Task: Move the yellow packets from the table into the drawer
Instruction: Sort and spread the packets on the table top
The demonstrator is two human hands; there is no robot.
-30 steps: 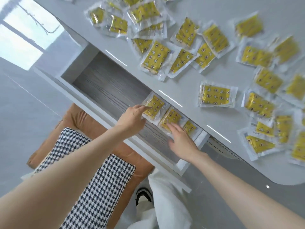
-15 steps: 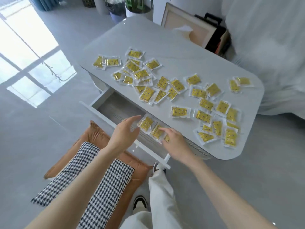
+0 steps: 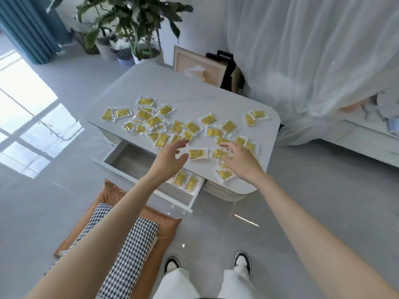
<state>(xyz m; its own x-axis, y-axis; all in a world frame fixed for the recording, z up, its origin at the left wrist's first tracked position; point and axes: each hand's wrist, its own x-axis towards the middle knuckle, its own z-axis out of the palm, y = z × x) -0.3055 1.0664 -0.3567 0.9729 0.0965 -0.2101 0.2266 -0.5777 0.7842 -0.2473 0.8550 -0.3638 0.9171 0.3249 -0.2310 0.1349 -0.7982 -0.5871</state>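
Yellow packets (image 3: 197, 153) in clear wrappers lie scattered across the white table (image 3: 194, 93), and two more sit in the open drawer (image 3: 129, 160) below. The left hand (image 3: 170, 158) and right hand (image 3: 241, 162) hover above the near ones, fingers spread and holding nothing. The right hand hides some packets, and their print is too small to read.

Head-worn wide-angle camera looks steeply down over the table (image 3: 194, 93).
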